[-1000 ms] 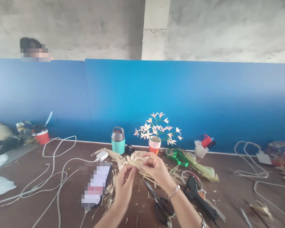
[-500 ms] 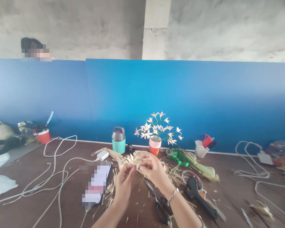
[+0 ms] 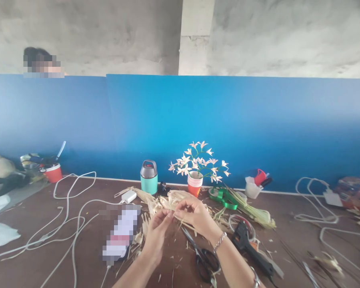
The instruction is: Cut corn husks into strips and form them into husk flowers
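Observation:
Over a heap of pale dried corn husk (image 3: 180,197), my left hand (image 3: 158,230) and my right hand (image 3: 195,216) meet fingertip to fingertip. Both are closed in a pinch on a small pale piece of corn husk, mostly hidden by the fingers. Black-handled scissors (image 3: 204,260) lie open just below my right hand, near the wrist with its bracelet. Beyond the heap, white-pink handmade flowers (image 3: 198,160) on green stems stand in a stack of red and white paper cups (image 3: 195,188).
A black glue gun (image 3: 249,248) lies to the right, with green tape (image 3: 225,197) and a bundle of stalks (image 3: 252,212) behind it. Left are a phone (image 3: 121,232), a teal flask (image 3: 149,180) and white cables (image 3: 75,224). A blue partition (image 3: 168,120) borders the table.
My hands have drawn slightly closer and lower, and the pale husk tips that stood up above the fingers no longer show. The view has shifted slightly.

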Motion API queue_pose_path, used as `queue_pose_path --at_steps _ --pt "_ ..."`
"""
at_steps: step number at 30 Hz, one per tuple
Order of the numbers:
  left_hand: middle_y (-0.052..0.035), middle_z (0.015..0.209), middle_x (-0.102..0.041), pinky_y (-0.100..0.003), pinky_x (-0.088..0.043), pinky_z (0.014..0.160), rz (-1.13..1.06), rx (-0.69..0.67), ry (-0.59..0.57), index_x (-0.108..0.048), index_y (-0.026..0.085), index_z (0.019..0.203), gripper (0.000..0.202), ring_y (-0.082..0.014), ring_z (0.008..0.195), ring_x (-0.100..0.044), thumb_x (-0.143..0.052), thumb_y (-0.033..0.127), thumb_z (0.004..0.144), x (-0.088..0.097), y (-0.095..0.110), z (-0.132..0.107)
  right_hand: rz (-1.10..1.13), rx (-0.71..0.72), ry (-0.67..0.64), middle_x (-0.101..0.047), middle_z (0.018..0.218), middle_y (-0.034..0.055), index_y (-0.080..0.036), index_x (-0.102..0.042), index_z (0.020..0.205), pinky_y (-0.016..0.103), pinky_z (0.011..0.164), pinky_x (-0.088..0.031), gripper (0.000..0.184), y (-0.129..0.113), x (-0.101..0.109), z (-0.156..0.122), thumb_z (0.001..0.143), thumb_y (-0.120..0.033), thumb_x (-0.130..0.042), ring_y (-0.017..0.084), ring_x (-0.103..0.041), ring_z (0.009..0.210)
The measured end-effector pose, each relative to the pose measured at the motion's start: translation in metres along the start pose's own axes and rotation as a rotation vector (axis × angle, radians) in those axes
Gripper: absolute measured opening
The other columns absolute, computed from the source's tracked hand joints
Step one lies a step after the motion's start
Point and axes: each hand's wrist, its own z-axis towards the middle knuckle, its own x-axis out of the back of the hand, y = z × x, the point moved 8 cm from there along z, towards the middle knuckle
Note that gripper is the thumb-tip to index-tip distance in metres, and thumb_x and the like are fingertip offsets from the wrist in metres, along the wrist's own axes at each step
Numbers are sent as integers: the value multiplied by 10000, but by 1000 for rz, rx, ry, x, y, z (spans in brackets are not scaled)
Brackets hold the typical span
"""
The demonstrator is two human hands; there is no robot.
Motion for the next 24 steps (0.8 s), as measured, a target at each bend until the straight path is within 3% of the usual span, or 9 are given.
queue_pose_path --at_steps 7,16,24 --pt "19 634 -609 -197 -417 575 90 35 58 -623 169 703 270 -114 602 -537 -731 412 657 4 0 -1 -171 170 96 -624 770 16 -193 -605 697 254 641 -426 65 -25 14 -6 741 -163 -568 155 -554 738" --pt "43 517 -548 -188 -371 455 120 53 34 -610 163 681 310 -71 439 -429 -731 445 644 0 -4 -3 -248 257 105 -613 815 25 -205 -588 732 294 737 -433 102 -24 12 -7 767 -119 -548 177 -564 817" --pt "41 507 -530 -178 -342 441 127 50 15 -600 154 651 334 -61 437 -404 -737 458 630 -2 -4 -3 -265 265 106 -604 809 20 -206 -587 724 293 742 -434 136 -27 12 -8 753 -78 -550 175 -561 817"
